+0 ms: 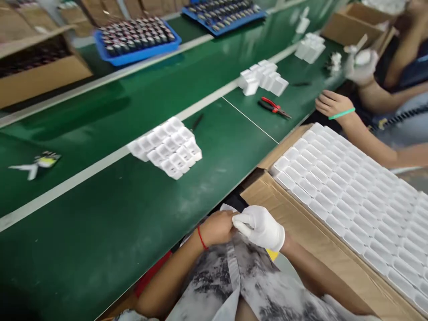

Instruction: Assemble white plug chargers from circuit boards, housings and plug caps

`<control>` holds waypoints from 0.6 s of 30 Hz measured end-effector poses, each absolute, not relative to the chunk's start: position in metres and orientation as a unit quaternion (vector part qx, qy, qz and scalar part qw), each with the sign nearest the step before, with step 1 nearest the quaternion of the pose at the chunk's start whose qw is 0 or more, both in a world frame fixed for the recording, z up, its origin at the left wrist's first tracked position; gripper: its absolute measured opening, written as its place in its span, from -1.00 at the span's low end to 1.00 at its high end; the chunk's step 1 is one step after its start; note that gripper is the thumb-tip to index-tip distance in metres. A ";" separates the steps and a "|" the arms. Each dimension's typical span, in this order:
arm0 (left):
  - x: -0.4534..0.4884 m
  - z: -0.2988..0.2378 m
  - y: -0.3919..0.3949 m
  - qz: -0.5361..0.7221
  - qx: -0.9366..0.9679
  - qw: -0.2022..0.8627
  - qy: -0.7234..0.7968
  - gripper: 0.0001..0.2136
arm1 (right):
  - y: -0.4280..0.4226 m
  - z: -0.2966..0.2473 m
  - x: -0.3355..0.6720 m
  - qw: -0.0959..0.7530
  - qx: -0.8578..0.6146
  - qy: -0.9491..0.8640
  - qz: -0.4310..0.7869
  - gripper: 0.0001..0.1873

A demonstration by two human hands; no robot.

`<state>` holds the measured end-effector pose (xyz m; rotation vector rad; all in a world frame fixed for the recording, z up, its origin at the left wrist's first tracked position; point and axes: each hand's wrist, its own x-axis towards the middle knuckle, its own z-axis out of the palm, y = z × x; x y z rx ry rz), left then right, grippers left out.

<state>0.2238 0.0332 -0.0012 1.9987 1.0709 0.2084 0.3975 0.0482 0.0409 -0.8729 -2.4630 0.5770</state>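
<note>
My left hand (218, 228), bare with a red string at the wrist, is closed just off the front edge of the green bench (100, 232). Touching it from the right, my right hand (260, 228) wears a white glove, its thumb and fingers pinched together. Whatever lies between the fingers is hidden or too small to name. A white scrap (229, 207) shows just behind the hands; its kind is unclear. Ahead on the bench stands a cluster of white plastic housings (170, 147), with a dark thin tool (197, 121) behind it.
To the right, a cardboard box (287, 214) holds rows of white housings (347, 196). Red-handled pliers (272, 107) and more white pieces (262, 76) lie farther along. Blue trays (143, 52) line the back. A co-worker's hand (336, 104) rests beyond the box.
</note>
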 end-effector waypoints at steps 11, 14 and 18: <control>0.080 0.048 0.012 0.353 0.627 0.267 0.641 -0.75 | 0.196 0.050 0.262 0.253 -0.481 -0.798 0.261 -0.42; 0.062 0.032 0.019 0.365 0.567 0.200 0.711 -0.62 | 0.212 0.036 0.241 0.250 -0.501 -0.788 0.255 -0.28; 0.062 0.020 0.042 0.309 0.567 0.174 0.744 -0.59 | 0.209 0.025 0.232 0.241 -0.501 -0.787 0.267 -0.19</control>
